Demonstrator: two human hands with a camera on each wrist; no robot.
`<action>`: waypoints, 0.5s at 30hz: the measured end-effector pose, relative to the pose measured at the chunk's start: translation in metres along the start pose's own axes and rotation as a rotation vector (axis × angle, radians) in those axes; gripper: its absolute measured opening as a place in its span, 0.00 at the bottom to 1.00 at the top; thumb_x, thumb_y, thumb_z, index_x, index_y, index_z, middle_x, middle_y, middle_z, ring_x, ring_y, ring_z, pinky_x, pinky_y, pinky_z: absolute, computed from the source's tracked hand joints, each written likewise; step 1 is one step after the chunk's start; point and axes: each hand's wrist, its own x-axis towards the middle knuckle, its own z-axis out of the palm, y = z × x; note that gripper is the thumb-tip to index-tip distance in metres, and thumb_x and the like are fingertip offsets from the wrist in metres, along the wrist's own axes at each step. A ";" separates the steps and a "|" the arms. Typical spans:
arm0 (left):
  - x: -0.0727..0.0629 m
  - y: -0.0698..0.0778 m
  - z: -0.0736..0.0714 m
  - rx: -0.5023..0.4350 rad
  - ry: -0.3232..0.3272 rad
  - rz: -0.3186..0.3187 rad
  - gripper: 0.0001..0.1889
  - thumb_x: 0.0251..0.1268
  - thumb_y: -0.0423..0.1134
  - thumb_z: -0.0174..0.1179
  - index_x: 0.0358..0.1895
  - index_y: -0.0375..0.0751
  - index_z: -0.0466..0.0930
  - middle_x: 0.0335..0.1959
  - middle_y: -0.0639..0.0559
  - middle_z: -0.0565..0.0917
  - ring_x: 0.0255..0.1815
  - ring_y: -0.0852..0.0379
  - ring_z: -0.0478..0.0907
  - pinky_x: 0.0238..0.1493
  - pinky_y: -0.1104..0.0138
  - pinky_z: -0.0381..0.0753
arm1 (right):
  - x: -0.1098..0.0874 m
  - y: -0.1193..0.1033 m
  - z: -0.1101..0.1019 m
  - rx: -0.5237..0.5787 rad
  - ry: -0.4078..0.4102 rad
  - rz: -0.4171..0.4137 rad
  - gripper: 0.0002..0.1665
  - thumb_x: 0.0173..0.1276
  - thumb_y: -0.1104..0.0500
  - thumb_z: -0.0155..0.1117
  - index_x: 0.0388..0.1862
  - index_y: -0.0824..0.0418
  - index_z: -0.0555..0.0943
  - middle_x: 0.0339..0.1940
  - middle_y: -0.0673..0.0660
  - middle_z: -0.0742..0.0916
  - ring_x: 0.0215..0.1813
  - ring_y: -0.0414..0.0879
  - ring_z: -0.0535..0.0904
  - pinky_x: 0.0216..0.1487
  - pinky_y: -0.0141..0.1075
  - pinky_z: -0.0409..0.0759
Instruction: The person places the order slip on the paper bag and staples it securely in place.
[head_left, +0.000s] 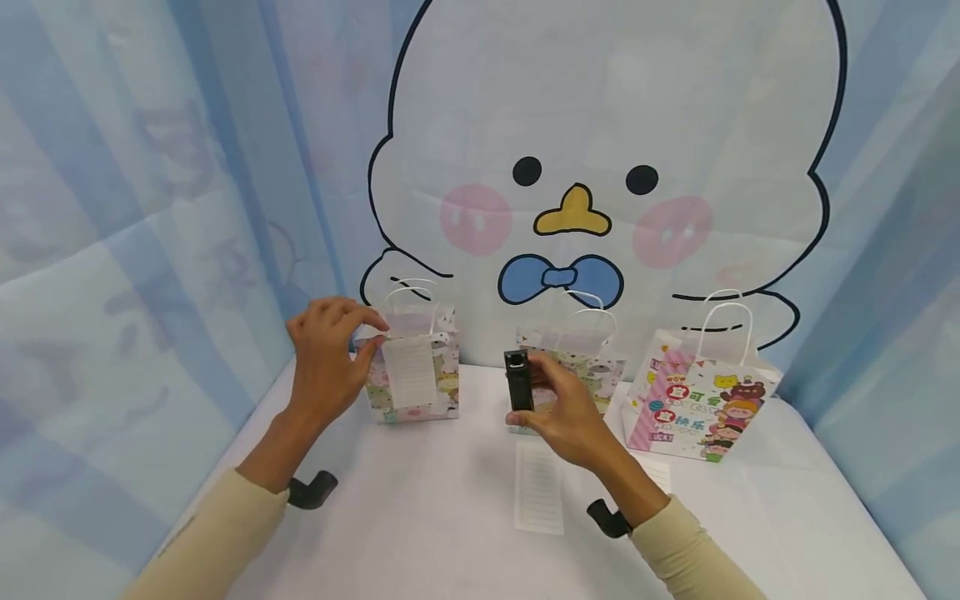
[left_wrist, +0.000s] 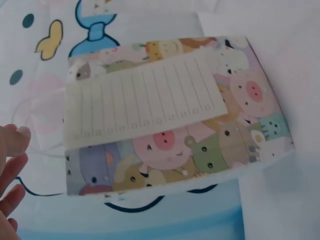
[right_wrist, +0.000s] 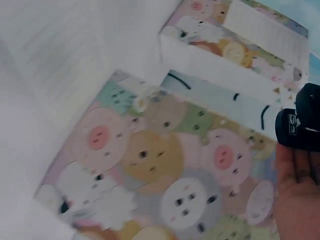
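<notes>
Head view: the right hand (head_left: 564, 410) grips a black stapler (head_left: 519, 383), while the left hand (head_left: 324, 350) — whether pinching, I cannot tell — probably steadies the leftmost gift bag (head_left: 448, 379) near its handle (head_left: 411, 288).

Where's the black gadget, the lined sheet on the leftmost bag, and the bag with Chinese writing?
Black gadget (head_left: 519, 383), head view: middle of its long body.
Lined sheet (left_wrist: 144, 102), left wrist view: middle of its lined face.
Bag with Chinese writing (head_left: 693, 412), head view: its printed front.
</notes>
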 end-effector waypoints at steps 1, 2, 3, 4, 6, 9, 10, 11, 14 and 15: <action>0.001 0.002 0.000 -0.008 0.013 0.006 0.09 0.61 0.31 0.77 0.41 0.46 0.89 0.49 0.43 0.86 0.62 0.38 0.73 0.61 0.37 0.57 | -0.005 0.005 -0.002 -0.013 0.003 0.012 0.50 0.57 0.61 0.85 0.76 0.60 0.70 0.61 0.58 0.87 0.65 0.57 0.85 0.70 0.56 0.80; 0.001 0.004 0.001 -0.016 0.025 0.015 0.09 0.61 0.30 0.77 0.40 0.46 0.89 0.49 0.43 0.86 0.62 0.38 0.73 0.61 0.37 0.56 | -0.009 0.009 -0.004 -0.024 0.005 0.023 0.50 0.57 0.61 0.85 0.77 0.60 0.70 0.61 0.58 0.87 0.65 0.57 0.85 0.69 0.56 0.80; 0.002 0.007 0.002 -0.022 0.034 0.024 0.09 0.60 0.30 0.78 0.40 0.46 0.89 0.49 0.43 0.86 0.62 0.38 0.73 0.61 0.37 0.56 | -0.014 0.013 -0.006 -0.026 0.005 0.034 0.51 0.57 0.61 0.85 0.77 0.60 0.70 0.62 0.59 0.87 0.65 0.57 0.85 0.69 0.56 0.80; 0.003 0.010 0.004 -0.029 0.040 0.034 0.10 0.59 0.30 0.78 0.40 0.46 0.89 0.48 0.43 0.86 0.62 0.38 0.74 0.61 0.37 0.56 | -0.018 0.017 -0.008 -0.030 0.006 0.045 0.51 0.56 0.61 0.86 0.77 0.60 0.70 0.62 0.59 0.87 0.65 0.57 0.85 0.69 0.56 0.80; 0.005 0.017 0.007 -0.040 0.043 0.058 0.10 0.58 0.30 0.79 0.40 0.45 0.89 0.47 0.44 0.87 0.63 0.39 0.74 0.61 0.36 0.56 | -0.027 0.024 -0.012 -0.047 0.008 0.063 0.51 0.56 0.60 0.86 0.76 0.59 0.70 0.61 0.58 0.87 0.64 0.56 0.85 0.68 0.56 0.81; 0.008 0.030 0.015 -0.058 0.030 0.089 0.11 0.57 0.31 0.79 0.41 0.46 0.89 0.48 0.47 0.89 0.65 0.41 0.75 0.63 0.37 0.57 | -0.040 0.034 -0.019 -0.052 0.016 0.086 0.51 0.54 0.61 0.86 0.76 0.59 0.71 0.59 0.57 0.88 0.62 0.55 0.86 0.68 0.57 0.80; 0.009 0.035 0.018 -0.064 0.022 0.099 0.12 0.58 0.31 0.79 0.42 0.46 0.89 0.48 0.47 0.89 0.66 0.42 0.75 0.64 0.37 0.57 | -0.044 0.037 -0.021 -0.060 0.020 0.093 0.50 0.55 0.60 0.86 0.75 0.58 0.72 0.59 0.56 0.88 0.62 0.54 0.86 0.68 0.57 0.80; 0.010 0.040 0.022 -0.069 0.016 0.110 0.12 0.57 0.32 0.80 0.42 0.46 0.89 0.48 0.48 0.90 0.66 0.43 0.75 0.64 0.38 0.57 | -0.048 0.040 -0.023 -0.071 0.024 0.097 0.50 0.55 0.60 0.86 0.75 0.58 0.72 0.59 0.56 0.88 0.61 0.54 0.86 0.68 0.57 0.80; 0.013 0.055 0.032 -0.094 -0.014 0.136 0.11 0.59 0.34 0.79 0.43 0.47 0.89 0.51 0.49 0.92 0.68 0.44 0.75 0.65 0.39 0.59 | -0.059 0.049 -0.029 -0.085 0.040 0.109 0.50 0.55 0.59 0.86 0.75 0.58 0.73 0.58 0.56 0.89 0.60 0.54 0.87 0.67 0.58 0.80; 0.014 0.060 0.036 -0.101 -0.027 0.145 0.11 0.59 0.35 0.79 0.43 0.47 0.89 0.51 0.50 0.92 0.68 0.45 0.75 0.66 0.40 0.59 | -0.063 0.052 -0.031 -0.095 0.043 0.115 0.49 0.55 0.59 0.86 0.75 0.58 0.73 0.57 0.56 0.89 0.60 0.53 0.87 0.67 0.58 0.81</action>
